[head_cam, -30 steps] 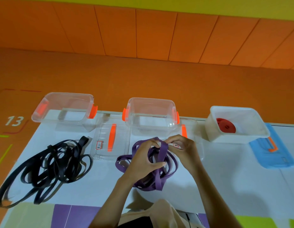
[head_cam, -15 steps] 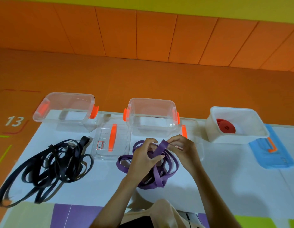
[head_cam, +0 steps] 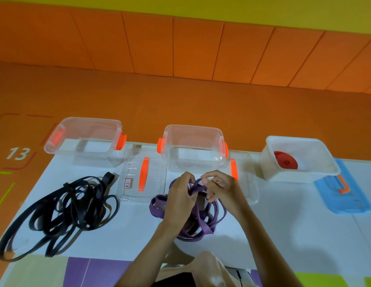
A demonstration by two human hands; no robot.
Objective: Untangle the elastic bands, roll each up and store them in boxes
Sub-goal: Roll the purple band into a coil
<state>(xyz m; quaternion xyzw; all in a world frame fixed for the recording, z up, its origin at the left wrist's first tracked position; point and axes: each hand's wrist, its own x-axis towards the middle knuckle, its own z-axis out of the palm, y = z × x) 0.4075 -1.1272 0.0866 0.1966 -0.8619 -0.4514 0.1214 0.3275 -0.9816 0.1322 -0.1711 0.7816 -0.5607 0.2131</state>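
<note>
The purple band (head_cam: pixel 157 204) lies in a loose tangle on the white table (head_cam: pixel 284 214), near the middle of its width and just in front of the middle box (head_cam: pixel 192 126). The heap is roughly round. Its loops sprawl from the far side toward the near edge, and one flat strand rises out of the top and slants up between the hands.

The left hand (head_cam: pixel 180 195) rests on the left part of the tangle, fingers curled around several strands. The right hand (head_cam: pixel 221 189) is close beside it, pinching the raised strand between thumb and fingertips. The two hands almost touch over the heap.

The black band (head_cam: pixel 66 208) is spread out, still tangled, over the left part of the table. Its long axis runs diagonally from the near left corner toward the far middle, and a folded end points at the far edge.

Three open boxes stand along the far edge. The clear left box (head_cam: pixel 91 120) and the middle box have orange clips. The white box (head_cam: pixel 288 175) stands to the right with a red roll (head_cam: pixel 285 161) lying flat inside.

A clear lid (head_cam: pixel 134 189) lies between the two clear boxes, and a second lid (head_cam: pixel 248 183) lies just right of the middle box. A blue lid (head_cam: pixel 346 204) lies beside the white box, near the right edge.
</note>
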